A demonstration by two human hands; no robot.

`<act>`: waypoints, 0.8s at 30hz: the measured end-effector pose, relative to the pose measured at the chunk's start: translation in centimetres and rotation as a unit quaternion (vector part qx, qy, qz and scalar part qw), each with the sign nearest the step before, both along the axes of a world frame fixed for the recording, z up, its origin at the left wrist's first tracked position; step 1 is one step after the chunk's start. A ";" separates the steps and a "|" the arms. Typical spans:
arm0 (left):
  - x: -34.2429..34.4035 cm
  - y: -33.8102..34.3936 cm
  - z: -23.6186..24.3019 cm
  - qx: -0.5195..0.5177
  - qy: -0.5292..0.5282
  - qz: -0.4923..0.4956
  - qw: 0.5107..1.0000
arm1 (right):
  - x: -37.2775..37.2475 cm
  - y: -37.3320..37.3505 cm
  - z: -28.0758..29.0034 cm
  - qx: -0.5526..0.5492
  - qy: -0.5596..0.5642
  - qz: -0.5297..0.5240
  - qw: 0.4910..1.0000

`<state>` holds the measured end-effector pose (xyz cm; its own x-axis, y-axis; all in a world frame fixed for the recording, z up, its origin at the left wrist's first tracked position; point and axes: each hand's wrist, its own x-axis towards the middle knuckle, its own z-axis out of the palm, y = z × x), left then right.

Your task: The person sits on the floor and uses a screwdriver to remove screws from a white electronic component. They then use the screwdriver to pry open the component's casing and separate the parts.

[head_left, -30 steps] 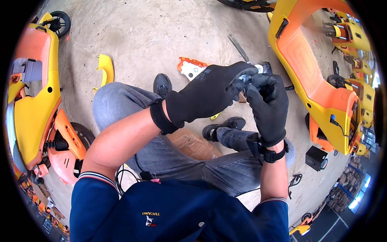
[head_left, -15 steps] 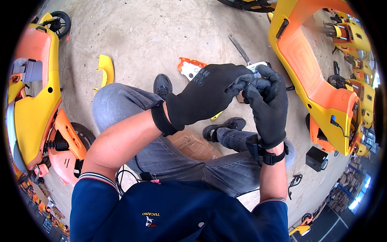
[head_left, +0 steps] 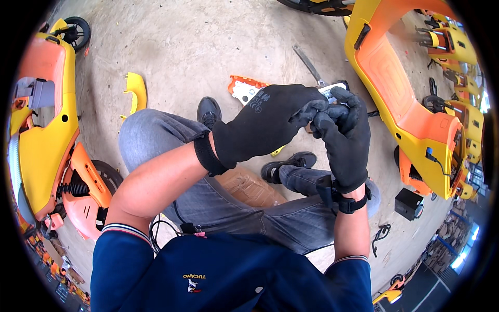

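Both my hands wear black gloves and meet at the fingertips in front of me, above my lap. My left hand (head_left: 275, 118) reaches across with its thumb and fingers pinched. My right hand (head_left: 347, 143) is bent upright, its fingers curled and pressed against the left fingertips. Whatever lies between them is too small and too covered to make out. Just beyond the fingers, partly hidden, lies a white part (head_left: 331, 89) on the floor. An orange and white panel (head_left: 243, 91) shows beyond my left hand.
A long grey metal bar (head_left: 307, 62) lies ahead. Yellow-orange scooters stand left (head_left: 41, 156) and right (head_left: 390, 83). A curved yellow panel (head_left: 136, 92) is on the floor at left, a black box (head_left: 407, 204) at right. Brown cardboard (head_left: 248, 186) is between my legs.
My hands stay pressed together in nearly the same place. The fingers of my right hand have shifted very slightly; nothing else has visibly moved.
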<state>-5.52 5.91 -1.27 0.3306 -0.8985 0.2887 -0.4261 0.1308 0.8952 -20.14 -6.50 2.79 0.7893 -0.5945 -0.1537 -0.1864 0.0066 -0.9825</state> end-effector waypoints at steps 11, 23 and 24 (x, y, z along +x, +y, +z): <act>0.5 -0.6 0.0 0.060 0.198 0.041 0.977 | 0.2 -0.3 -0.3 -0.020 -0.030 0.001 0.999; 1.7 -2.0 -0.1 -0.022 0.380 0.186 0.906 | 0.8 1.2 -1.3 0.351 -0.071 0.013 0.934; 1.7 -2.1 0.1 -0.025 0.396 0.188 0.898 | 0.9 1.2 -1.5 0.363 -0.115 -0.010 0.925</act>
<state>-3.82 3.83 -1.21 0.7278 -0.6725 -0.1341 0.3201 0.1603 0.9337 -19.26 -5.33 1.33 0.8407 -0.4153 -0.3476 0.0343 0.6814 -0.7311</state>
